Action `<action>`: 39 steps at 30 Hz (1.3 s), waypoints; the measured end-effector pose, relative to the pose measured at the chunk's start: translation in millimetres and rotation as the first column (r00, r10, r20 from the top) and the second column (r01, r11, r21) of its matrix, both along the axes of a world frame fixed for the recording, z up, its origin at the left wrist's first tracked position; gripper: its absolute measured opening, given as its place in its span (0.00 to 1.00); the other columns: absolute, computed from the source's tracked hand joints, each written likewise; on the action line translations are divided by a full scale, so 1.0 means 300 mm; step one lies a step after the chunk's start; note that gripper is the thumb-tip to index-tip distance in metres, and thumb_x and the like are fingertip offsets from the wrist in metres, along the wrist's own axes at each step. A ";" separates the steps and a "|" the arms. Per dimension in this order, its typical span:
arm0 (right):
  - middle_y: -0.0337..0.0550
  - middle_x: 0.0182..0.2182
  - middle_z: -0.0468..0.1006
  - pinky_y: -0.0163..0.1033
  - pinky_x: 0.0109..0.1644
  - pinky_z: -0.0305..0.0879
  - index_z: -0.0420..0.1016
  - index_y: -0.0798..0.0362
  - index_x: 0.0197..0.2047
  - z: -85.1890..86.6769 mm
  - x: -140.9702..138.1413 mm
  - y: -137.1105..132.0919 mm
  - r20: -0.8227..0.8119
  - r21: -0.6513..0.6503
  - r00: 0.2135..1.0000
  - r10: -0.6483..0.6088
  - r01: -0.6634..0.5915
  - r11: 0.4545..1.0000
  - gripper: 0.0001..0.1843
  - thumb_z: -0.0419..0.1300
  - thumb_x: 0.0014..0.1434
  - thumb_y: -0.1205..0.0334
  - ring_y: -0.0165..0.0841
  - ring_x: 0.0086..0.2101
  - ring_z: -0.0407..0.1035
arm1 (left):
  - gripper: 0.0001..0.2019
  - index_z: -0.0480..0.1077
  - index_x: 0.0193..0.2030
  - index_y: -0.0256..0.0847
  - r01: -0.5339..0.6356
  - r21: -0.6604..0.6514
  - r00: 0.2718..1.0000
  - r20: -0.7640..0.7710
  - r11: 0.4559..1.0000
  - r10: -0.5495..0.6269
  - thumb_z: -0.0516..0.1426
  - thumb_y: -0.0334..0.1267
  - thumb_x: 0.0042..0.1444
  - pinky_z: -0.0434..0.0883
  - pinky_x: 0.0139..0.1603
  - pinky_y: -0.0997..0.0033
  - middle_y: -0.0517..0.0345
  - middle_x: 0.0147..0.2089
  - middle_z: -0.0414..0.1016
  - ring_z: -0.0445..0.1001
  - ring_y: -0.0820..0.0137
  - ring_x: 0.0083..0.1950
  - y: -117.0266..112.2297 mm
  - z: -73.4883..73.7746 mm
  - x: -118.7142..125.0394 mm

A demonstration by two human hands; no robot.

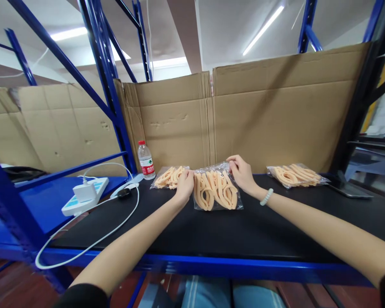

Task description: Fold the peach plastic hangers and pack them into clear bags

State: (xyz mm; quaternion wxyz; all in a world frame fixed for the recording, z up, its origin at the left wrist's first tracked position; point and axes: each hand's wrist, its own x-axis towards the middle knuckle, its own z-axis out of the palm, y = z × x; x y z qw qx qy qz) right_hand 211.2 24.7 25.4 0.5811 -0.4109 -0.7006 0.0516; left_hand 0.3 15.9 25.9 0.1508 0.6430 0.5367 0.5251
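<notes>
A clear plastic bag of peach-coloured curved pieces [215, 191], some with oval openings, is held up between my hands over the black tabletop. My left hand [185, 185] is closed on the bag's left edge, its thumb and fingers pressed together. At the upper right corner, my right hand [241, 172] pinches the plastic and wears a pale beaded bracelet on its wrist. Just behind my left hand lies a second bag of similar pieces [169, 177], partly covered by that hand. A third bag [295, 175] rests to the right, beyond my right wrist.
A water bottle with a red cap [146, 161] stands at the back left. White cables loop from a power strip [86, 196] over the left table edge. A dark phone-like slab [349, 188] lies at the right. Cardboard panels [276, 115] and blue rack posts close off the back.
</notes>
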 end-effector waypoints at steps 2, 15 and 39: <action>0.40 0.24 0.71 0.38 0.34 0.60 0.68 0.53 0.40 -0.022 -0.025 0.064 0.056 0.028 0.998 -0.035 0.033 0.999 0.12 0.45 0.63 0.60 0.34 0.26 0.66 | 0.11 0.70 0.46 0.35 -0.065 -0.024 0.997 0.030 0.998 0.066 0.53 0.41 0.63 0.73 0.43 0.61 0.53 0.44 0.73 0.74 0.67 0.42 0.057 -0.031 0.003; 0.41 0.24 0.72 0.37 0.31 0.55 0.69 0.52 0.39 -0.083 -0.128 0.194 0.071 -0.024 0.994 -0.088 0.090 0.996 0.14 0.44 0.64 0.60 0.36 0.25 0.66 | 0.15 0.67 0.53 0.37 -0.248 -0.025 0.969 0.000 0.968 0.248 0.55 0.41 0.62 0.73 0.47 0.57 0.50 0.52 0.71 0.73 0.64 0.48 0.153 -0.082 -0.067; 0.48 0.35 0.77 0.42 0.44 0.64 0.71 0.54 0.38 -0.048 -0.368 0.349 -0.139 -0.216 0.988 -0.071 0.040 0.976 0.10 0.49 0.60 0.68 0.37 0.36 0.71 | 0.15 0.67 0.53 0.38 -0.391 -0.100 0.871 -0.361 0.915 0.333 0.55 0.41 0.62 0.73 0.47 0.56 0.50 0.53 0.70 0.73 0.63 0.49 0.305 0.038 -0.307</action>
